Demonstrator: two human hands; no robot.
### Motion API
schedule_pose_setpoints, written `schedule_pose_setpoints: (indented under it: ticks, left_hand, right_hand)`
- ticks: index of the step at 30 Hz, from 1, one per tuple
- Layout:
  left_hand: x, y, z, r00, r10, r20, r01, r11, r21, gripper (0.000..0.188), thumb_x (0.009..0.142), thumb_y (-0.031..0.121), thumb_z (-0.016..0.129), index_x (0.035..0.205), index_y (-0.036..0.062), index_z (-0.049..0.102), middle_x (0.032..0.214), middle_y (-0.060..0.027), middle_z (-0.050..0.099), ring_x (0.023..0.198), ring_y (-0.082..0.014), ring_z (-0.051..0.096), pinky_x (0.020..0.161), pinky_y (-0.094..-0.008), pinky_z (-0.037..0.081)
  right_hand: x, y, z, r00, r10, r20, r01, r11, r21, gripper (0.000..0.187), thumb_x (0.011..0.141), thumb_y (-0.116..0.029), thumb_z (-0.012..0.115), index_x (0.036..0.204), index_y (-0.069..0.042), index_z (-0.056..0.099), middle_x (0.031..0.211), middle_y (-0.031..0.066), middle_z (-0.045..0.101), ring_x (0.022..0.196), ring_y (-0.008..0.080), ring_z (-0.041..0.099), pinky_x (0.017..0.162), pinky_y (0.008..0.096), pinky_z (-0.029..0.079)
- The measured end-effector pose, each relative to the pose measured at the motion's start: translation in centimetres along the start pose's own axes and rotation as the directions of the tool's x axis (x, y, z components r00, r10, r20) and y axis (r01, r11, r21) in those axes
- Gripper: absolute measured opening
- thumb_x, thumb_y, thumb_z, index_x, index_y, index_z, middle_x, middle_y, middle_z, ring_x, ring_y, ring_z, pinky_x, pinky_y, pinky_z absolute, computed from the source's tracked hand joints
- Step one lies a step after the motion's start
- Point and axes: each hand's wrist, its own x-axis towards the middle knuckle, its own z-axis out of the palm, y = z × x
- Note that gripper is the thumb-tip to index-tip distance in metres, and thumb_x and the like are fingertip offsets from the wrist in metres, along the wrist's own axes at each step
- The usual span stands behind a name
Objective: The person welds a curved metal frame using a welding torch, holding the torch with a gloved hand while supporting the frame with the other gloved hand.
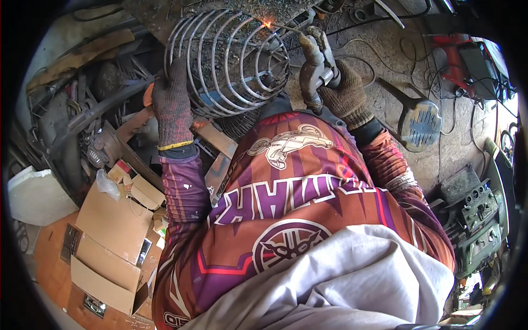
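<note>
A cage of curved metal rods [223, 60], ringed like a basket, lies on its side in front of me. My left hand [175, 102], in a dark knit glove with a yellow cuff, grips its left end; the fingertips are partly hidden at the rods. In a brown knit glove, my right hand [347, 96] is closed around a welding electrode holder [319, 69]. A thin welding rod [286, 28] reaches left from the holder's jaws. At its tip, an orange glow with sparks [267, 24] touches the cage's upper right rods.
Scrap metal and bars [99, 121] crowd the left side. Below them stands an opened cardboard box [113, 236]. To the right, a welding mask-like slotted object [421, 124] lies on the concrete floor [379, 60] among cables. A red-and-black machine [456, 63] stands far right, with a green engine-like part [478, 220] nearer.
</note>
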Motion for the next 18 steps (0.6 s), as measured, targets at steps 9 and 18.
schedule_pose_setpoints:
  ticks: [9,18]
  left_hand:
    - [0.4,-0.5,-0.1,0.998,0.056,-0.008,-0.055,0.997,0.056,0.061,0.087,0.051,0.057,0.117,-0.0020,0.056,0.104,-0.0181,0.064,0.096,-0.0274,0.061,0.084,-0.0342,0.044]
    - [1.1,-1.6,-0.4,0.997,0.048,0.058,-0.057,0.986,0.157,0.055,0.092,0.041,0.053,0.121,-0.0047,0.052,0.101,-0.0148,0.061,0.090,-0.0212,0.059,0.080,-0.0311,0.046]
  right_hand:
    - [0.1,-0.1,0.1,0.999,0.017,0.030,-0.015,0.998,-0.057,0.045,0.066,-0.019,0.076,0.105,-0.003,0.058,0.091,0.0155,0.064,0.086,0.0285,0.064,0.076,0.0360,0.049]
    - [0.5,0.0,0.5,0.947,-0.307,0.094,0.316,0.840,-0.442,0.050,0.070,-0.042,0.075,0.103,-0.008,0.061,0.090,0.0129,0.064,0.083,0.0299,0.065,0.072,0.0375,0.052]
